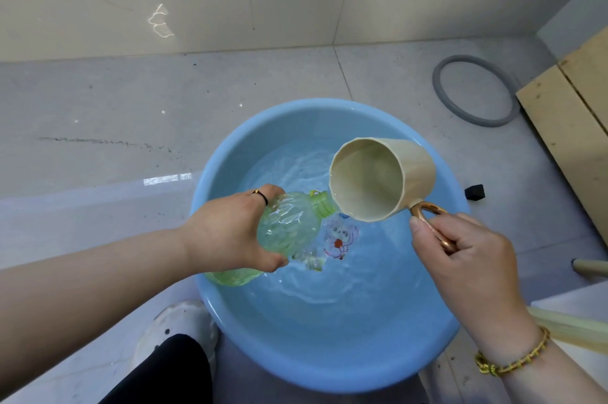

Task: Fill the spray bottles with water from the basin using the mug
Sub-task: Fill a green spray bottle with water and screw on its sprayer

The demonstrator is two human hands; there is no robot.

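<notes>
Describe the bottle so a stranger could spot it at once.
Find the blue basin on the floor. Over its left rim, the left hand holds the bottle tilted, neck toward the mug. It is the only clear green, ribbed thing there.

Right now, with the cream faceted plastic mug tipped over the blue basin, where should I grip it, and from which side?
Its copper loop handle, from the right. The cream mug lies tilted, mouth facing left toward the green ribbed plastic bottle, so the handle juts out on the right, where the right hand grips it.
</notes>
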